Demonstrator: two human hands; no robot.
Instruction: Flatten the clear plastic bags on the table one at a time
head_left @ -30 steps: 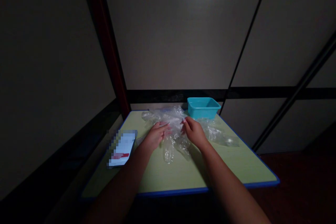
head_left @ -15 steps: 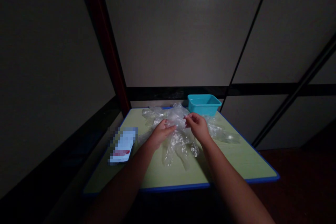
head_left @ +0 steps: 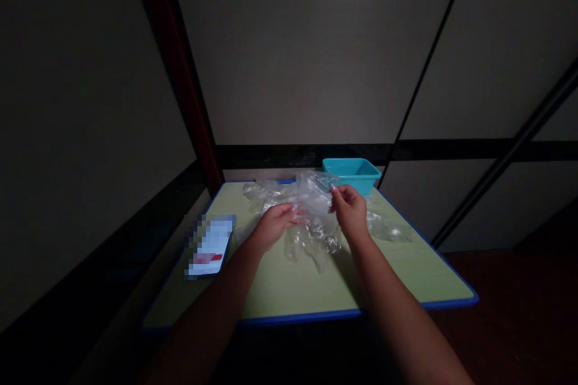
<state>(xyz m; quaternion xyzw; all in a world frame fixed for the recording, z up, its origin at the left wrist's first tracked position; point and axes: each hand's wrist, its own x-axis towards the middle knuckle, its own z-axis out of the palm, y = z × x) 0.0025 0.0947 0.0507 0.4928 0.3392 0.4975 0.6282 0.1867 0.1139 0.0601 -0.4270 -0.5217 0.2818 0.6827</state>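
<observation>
My right hand (head_left: 349,212) is closed, thumb and fingers pinching the upper right edge of a clear, crumpled plastic bag (head_left: 311,189). That bag is held up above the table and stretches between my two hands. On its left side my left hand (head_left: 279,222) has its fingers stretched out and apart. Those fingertips touch the plastic or lie behind it; I cannot tell which. Under and around the hands, more thin clear plastic (head_left: 311,246) lies crumpled, and some spreads to the right (head_left: 388,230).
A light green table (head_left: 307,298) with a blue edge carries everything. At its back right stands a turquoise plastic basket (head_left: 354,183). On the left lies a phone (head_left: 210,246) with its screen lit. Pale panels (head_left: 289,60) rise behind the table.
My right hand has moved up and to the right, drawing the plastic with it. My left hand's fingers have spread apart, and the bag's hanging part has lifted.
</observation>
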